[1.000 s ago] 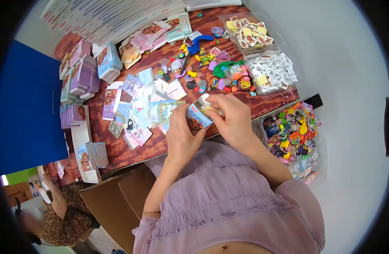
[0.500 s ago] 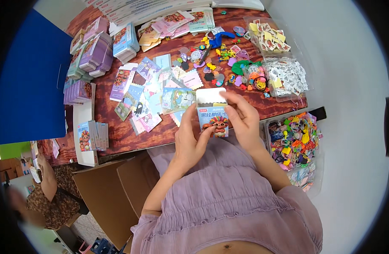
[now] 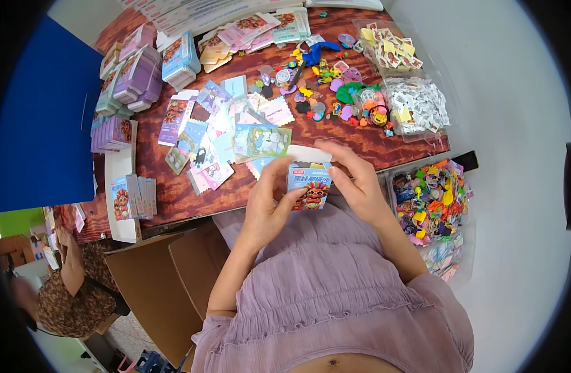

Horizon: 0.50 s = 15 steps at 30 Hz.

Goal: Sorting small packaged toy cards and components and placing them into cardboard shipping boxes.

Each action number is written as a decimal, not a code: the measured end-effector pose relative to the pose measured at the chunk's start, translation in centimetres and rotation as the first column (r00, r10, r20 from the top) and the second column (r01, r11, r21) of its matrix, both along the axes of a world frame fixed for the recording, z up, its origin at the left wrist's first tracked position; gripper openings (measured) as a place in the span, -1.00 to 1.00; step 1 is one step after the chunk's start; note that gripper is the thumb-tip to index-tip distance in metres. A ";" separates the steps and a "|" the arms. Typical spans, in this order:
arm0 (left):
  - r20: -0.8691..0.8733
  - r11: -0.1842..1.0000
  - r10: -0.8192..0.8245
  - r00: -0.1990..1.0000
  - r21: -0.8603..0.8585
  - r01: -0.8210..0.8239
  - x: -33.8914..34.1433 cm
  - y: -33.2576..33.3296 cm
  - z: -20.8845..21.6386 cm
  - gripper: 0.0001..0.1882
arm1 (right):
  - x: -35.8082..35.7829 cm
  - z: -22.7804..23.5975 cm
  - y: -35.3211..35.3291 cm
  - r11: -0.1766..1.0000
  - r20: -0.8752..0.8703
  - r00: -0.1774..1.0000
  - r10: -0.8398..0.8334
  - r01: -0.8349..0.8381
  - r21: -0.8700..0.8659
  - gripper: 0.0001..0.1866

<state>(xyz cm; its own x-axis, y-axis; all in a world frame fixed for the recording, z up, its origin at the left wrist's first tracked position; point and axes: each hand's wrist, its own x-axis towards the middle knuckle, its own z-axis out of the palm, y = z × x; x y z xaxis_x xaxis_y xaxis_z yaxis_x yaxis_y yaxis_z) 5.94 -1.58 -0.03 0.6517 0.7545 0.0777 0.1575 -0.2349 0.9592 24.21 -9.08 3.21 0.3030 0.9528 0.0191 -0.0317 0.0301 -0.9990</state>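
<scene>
Two bare hands are in use at the near edge of the desk [image 3: 189, 202], and one small blue box [image 3: 315, 186] with a printed front is held between them. The box is pinched by the left hand [image 3: 268, 202], its thumb laid across the lower front and its other fingers tucked behind the left side. The fingers of the right hand [image 3: 360, 186] are bent and slightly apart; the upper right edge is met by the thumb, and the right end of the raised white flap [image 3: 309, 153] is reached by the index finger. Whether the flap is actually pinched cannot be told.

Compared with half a second ago, the box is tipped differently: its front is seen foreshortened, the flap shows as a narrower band, and the yellow strip then visible in the opening is now hidden. In the earliest frame, the box was held slanted, with the right fingers over its top.

Just beyond the left fingers, a picture card [image 3: 264, 142] is laid on overlapping cards [image 3: 220, 146]. Farther beyond the right fingers, small colourful trinkets [image 3: 305, 92] are scattered, and to their right a tub of mixed pieces [image 3: 428, 202] is set.
</scene>
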 end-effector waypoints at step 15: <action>-0.080 0.992 -0.052 0.995 -0.117 0.043 -0.4 -0.3 0.3 -0.30 | 0.9 -1.6 0.5 0.992 -0.141 0.990 -0.018 0.000 -0.123 -0.96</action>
<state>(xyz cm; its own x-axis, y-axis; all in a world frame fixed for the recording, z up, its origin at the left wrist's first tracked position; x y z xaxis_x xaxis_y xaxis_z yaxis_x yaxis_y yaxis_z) 5.58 -1.87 0.30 0.6877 0.7232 -0.0635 0.2288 -0.1329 0.9644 25.07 -8.54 1.57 0.3031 0.9425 -0.1411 -0.1736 -0.0909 -0.9806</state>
